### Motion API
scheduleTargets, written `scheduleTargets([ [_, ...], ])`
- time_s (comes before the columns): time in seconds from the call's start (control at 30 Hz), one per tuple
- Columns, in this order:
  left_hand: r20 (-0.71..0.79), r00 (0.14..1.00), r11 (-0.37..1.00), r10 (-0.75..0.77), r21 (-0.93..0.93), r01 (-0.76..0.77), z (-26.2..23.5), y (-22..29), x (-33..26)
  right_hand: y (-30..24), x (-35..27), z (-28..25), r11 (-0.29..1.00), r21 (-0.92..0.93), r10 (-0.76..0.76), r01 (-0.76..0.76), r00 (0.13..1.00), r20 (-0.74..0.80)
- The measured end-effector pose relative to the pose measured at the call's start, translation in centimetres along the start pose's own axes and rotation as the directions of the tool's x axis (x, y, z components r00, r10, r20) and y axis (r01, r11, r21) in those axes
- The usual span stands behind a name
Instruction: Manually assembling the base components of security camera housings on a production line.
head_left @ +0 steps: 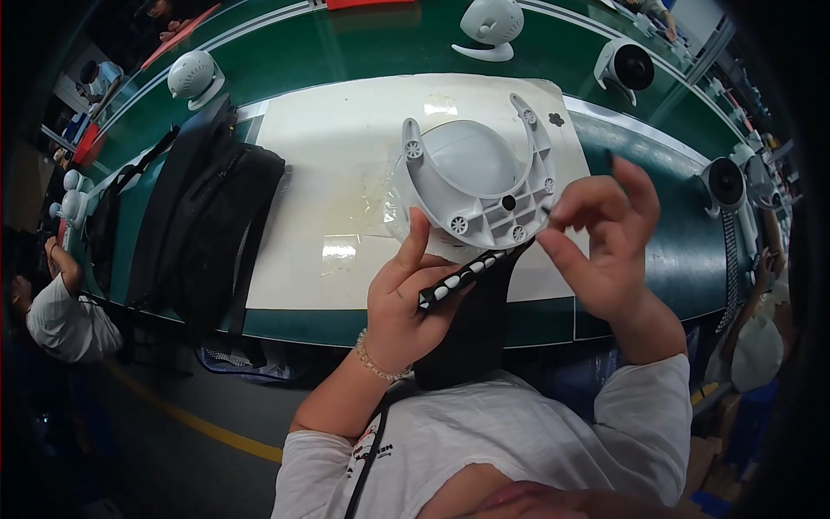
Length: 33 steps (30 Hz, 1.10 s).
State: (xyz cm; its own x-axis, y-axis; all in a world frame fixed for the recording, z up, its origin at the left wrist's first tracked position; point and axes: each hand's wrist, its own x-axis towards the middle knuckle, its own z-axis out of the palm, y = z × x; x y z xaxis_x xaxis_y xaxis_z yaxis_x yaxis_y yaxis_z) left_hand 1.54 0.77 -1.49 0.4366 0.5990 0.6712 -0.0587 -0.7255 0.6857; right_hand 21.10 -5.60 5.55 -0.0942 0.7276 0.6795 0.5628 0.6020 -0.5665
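Note:
A white plastic housing (475, 156) with a round body lies with its crescent-shaped base (488, 223) facing up. The base has ribs and several round recesses, and one black round pad (508, 202) sits on it near the middle. My left hand (406, 294) is closed around a black strip with white ovals (462, 278), its thumb up beside the base. At the base's right edge, my right hand (605, 233) pinches a small dark piece (546, 210) between thumb and forefinger. Another dark spot (609, 160) shows at a raised fingertip.
Beneath the housing are a clear plastic bag (393, 195) and a white board (303, 130) with tape on it. A black bag (220, 225) lies at left. Similar white units (195, 76) stand on the green bench (363, 52) at the back and right. Other people work nearby.

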Motion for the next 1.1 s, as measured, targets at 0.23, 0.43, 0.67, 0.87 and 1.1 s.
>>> scheduleTargets([
  [0.23,0.013,1.0,1.0,-0.007,-0.001,0.007,-0.1,0.0,-0.1,-1.6,0.4,0.9,0.726,0.414,0.526,-0.549,0.831,0.18],
  [0.43,-0.005,1.0,0.999,0.016,0.029,-0.016,0.0,-0.2,-0.3,-0.9,-0.5,1.2,0.916,0.149,0.367,-0.374,0.927,0.07],
  [0.67,0.005,1.0,0.998,0.021,0.065,-0.021,0.0,-0.4,-0.5,-0.2,-1.8,1.4,0.922,-0.381,-0.064,0.073,0.997,0.034],
  [0.87,-0.005,1.0,0.999,0.007,0.031,-0.007,0.0,-0.2,-0.4,-1.0,-1.4,-0.2,0.961,-0.12,0.249,-0.25,0.968,-0.024],
  [1.1,-0.01,1.0,0.999,0.02,0.045,-0.02,0.0,0.0,-0.1,2.3,-0.2,-1.3,0.896,0.103,0.44,-0.433,0.895,-0.073],
])
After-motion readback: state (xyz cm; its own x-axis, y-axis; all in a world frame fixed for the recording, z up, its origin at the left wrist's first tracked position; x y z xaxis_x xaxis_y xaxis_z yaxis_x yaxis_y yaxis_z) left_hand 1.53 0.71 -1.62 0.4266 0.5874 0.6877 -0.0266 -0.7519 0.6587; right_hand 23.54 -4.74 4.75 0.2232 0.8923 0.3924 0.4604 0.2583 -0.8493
